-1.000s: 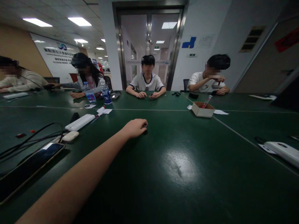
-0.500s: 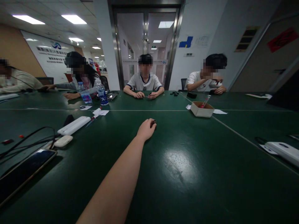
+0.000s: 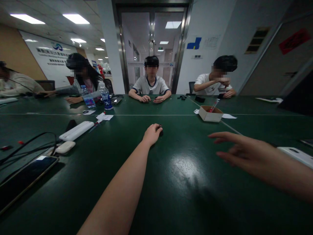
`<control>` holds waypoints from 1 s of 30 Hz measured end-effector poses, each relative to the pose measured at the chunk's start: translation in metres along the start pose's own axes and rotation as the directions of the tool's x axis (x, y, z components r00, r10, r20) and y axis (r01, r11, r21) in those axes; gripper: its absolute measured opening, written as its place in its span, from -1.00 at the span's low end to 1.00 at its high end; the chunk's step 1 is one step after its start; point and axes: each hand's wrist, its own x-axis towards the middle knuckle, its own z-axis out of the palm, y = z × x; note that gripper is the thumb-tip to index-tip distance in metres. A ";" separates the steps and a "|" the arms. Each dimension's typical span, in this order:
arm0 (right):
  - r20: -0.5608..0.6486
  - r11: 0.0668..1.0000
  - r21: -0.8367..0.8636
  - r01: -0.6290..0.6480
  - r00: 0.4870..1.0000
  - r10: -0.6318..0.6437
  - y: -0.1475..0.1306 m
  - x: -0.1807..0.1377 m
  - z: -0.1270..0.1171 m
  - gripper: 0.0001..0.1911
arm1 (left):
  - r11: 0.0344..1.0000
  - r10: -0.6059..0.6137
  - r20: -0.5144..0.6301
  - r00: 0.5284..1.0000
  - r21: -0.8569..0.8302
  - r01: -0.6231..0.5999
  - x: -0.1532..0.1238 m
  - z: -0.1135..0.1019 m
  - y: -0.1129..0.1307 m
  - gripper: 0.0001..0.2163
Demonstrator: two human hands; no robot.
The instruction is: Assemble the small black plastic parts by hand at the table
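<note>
My left hand (image 3: 152, 133) rests on the dark green table (image 3: 117, 163) with its fingers curled round a small dark object (image 3: 160, 131). Most of that object is covered by the fingers, and its kind does not show. Over the right side of the table my right hand (image 3: 241, 150) hangs in the air, fingers stretched out and apart, holding nothing. Just beyond it stands a small open cardboard box (image 3: 210, 117) with a reddish, clear-ended tool (image 3: 214, 106) leaning out of it.
On the left lie a phone (image 3: 26, 182), a white earphone case (image 3: 65, 147), a white power bank (image 3: 77, 131) and black cables. Two bottles (image 3: 105, 98) stand farther back. A white device (image 3: 297, 155) lies at the right. Several people sit opposite, one person (image 3: 151, 86) straight ahead.
My right hand has come into view from the right, and its shadow falls on the table. My left hand stays on the small dark object. The view has shifted slightly.
</note>
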 end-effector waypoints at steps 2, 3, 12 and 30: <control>0.384 0.968 0.185 -0.167 0.919 0.086 -0.009 0.045 0.026 -0.63 | 0.999 0.010 -0.014 1.000 -0.052 -0.011 0.002 0.000 -0.002 -0.83; 0.478 0.924 0.289 -0.249 0.874 0.085 -0.012 0.068 0.045 -0.63 | 0.996 0.013 -0.029 0.999 -0.089 -0.015 0.004 0.000 -0.004 -0.84; 0.527 0.348 0.781 -0.518 0.846 0.076 -0.011 0.163 0.192 -0.84 | 0.910 -0.105 -0.261 0.960 -0.414 -0.013 0.026 0.000 -0.028 -0.88; 0.172 0.371 0.899 -0.233 0.966 0.191 0.008 0.168 0.206 -0.86 | 0.743 -0.218 -0.149 0.965 -0.666 0.065 0.028 -0.020 -0.034 -0.77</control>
